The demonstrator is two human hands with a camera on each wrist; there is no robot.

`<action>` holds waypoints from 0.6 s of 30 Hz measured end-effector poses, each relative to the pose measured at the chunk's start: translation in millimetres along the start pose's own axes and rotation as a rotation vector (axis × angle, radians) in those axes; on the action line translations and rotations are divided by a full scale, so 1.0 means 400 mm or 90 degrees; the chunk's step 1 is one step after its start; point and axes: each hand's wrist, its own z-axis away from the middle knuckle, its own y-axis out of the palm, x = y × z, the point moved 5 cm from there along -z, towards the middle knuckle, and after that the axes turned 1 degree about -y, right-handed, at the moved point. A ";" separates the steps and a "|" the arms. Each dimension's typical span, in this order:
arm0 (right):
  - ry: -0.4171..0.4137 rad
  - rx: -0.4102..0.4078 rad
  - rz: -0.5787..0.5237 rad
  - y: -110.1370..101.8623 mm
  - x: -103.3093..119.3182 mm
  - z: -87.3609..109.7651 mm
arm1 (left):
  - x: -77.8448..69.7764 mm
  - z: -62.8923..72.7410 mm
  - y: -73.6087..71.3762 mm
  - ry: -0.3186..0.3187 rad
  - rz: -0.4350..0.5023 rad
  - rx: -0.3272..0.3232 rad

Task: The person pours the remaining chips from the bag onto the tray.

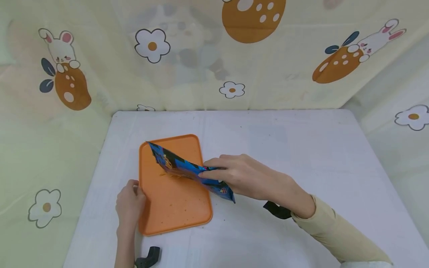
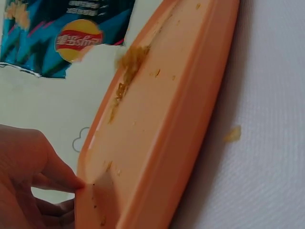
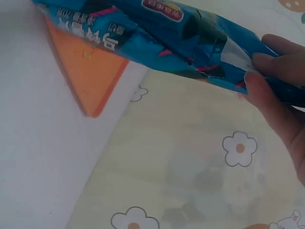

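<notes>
An orange tray (image 1: 174,208) lies on the table's left half. My left hand (image 1: 130,203) holds its left rim; in the left wrist view the thumb and fingers (image 2: 57,174) pinch the edge. Slanting above the tray is a blue chip bag (image 1: 182,163), which my right hand (image 1: 242,176) pinches between thumb and fingers near its right end. Its other end points toward the tray's far left corner. Below the bag, thin yellow-brown chip bits (image 2: 131,69) form a small heap on the tray, with crumbs scattered around. The bag's inside is hidden.
The white table (image 1: 285,149) stretches off to the right. One loose chip crumb (image 2: 233,134) lies on it beside the tray. A patterned curtain (image 1: 201,67) hangs behind and along both sides. Black straps (image 1: 278,210) show at both wrists.
</notes>
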 end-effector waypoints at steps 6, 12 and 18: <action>0.014 0.004 -0.004 -0.011 -0.005 0.000 | 0.002 -0.001 0.001 -0.007 0.000 -0.003; 0.020 0.014 -0.005 -0.009 -0.006 0.004 | 0.002 0.000 0.003 -0.009 0.000 -0.002; 0.026 0.022 0.004 -0.011 -0.004 0.001 | 0.002 0.003 0.001 -0.009 0.001 -0.007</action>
